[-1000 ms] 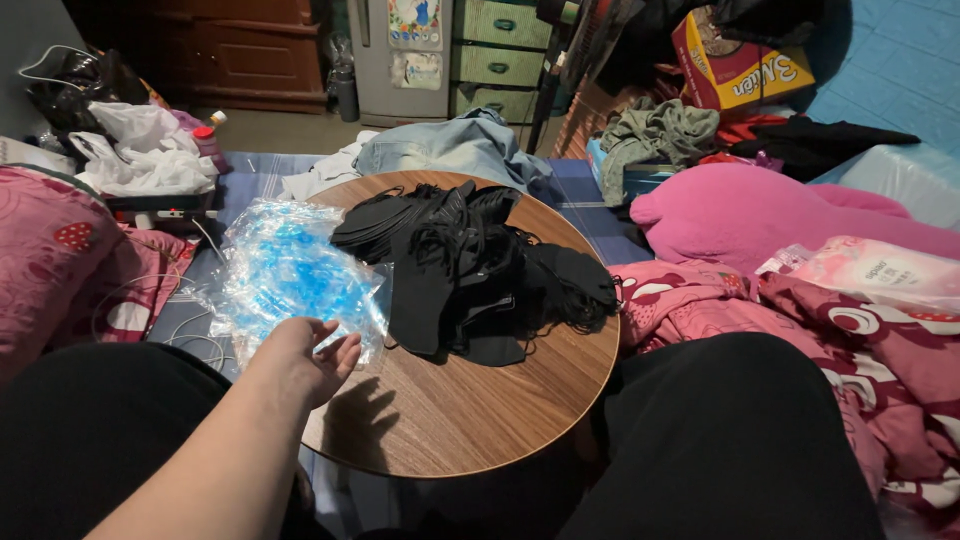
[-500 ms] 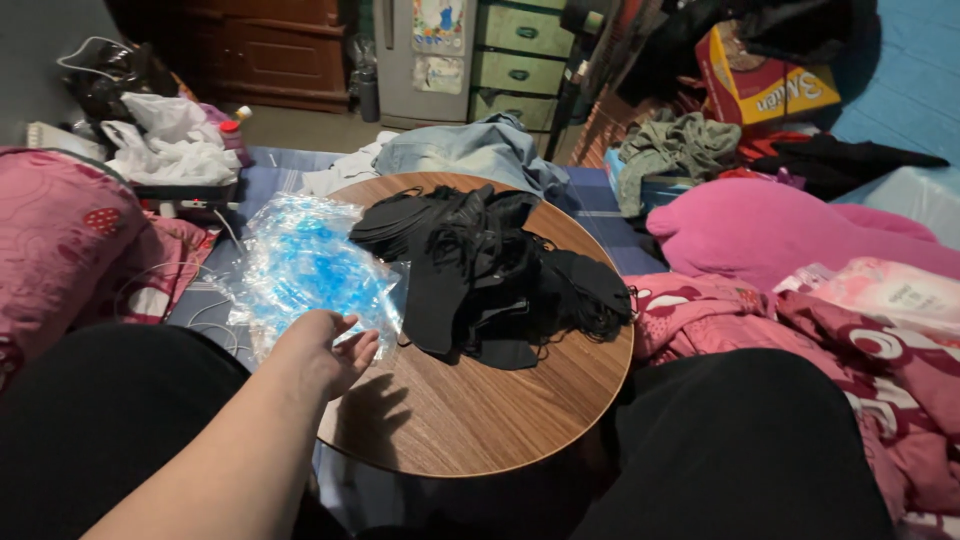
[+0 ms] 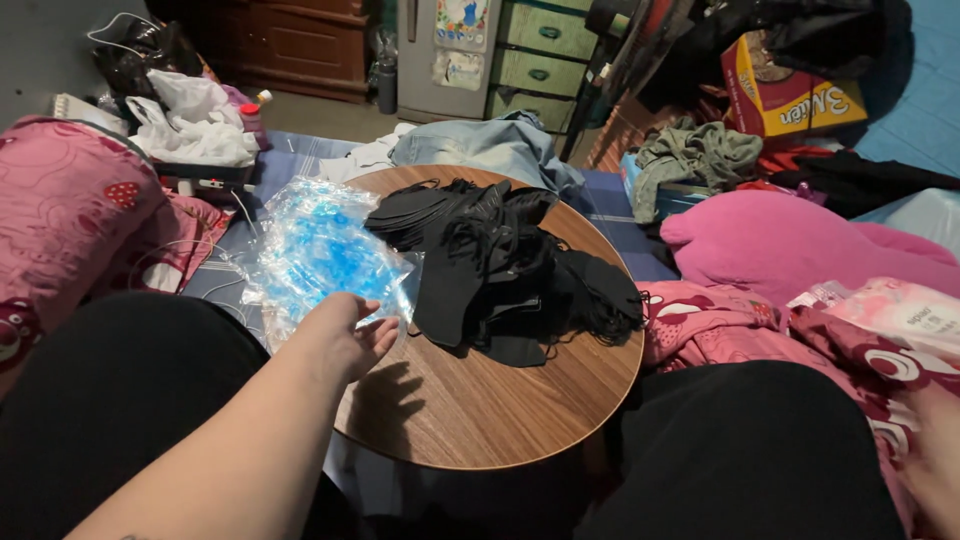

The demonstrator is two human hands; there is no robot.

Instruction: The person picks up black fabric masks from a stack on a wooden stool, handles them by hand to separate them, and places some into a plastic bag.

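Observation:
My left hand (image 3: 348, 335) reaches over the left edge of a round wooden table (image 3: 500, 400). Its fingertips pinch the near edge of a heap of clear plastic bags with blue print (image 3: 315, 250), which lies half on the table and half off it. Just right of the hand, a pile of black face masks (image 3: 500, 265) with ear loops covers the middle and back of the table. My right hand (image 3: 935, 460) shows only as a blurred sliver at the lower right edge, beside a pink patterned cloth; its fingers are hidden.
My legs in black (image 3: 750, 450) flank the table. Pink bedding (image 3: 70, 210) lies at left and a pink pillow (image 3: 800, 240) at right. Clothes, a yellow box (image 3: 790, 90), green drawers (image 3: 545, 45) and a white pack (image 3: 900, 310) crowd the floor behind.
My left hand has moved slightly up and right along the edge of the plastic bags. The camera has shifted, so the table sits lower and more to the right in view.

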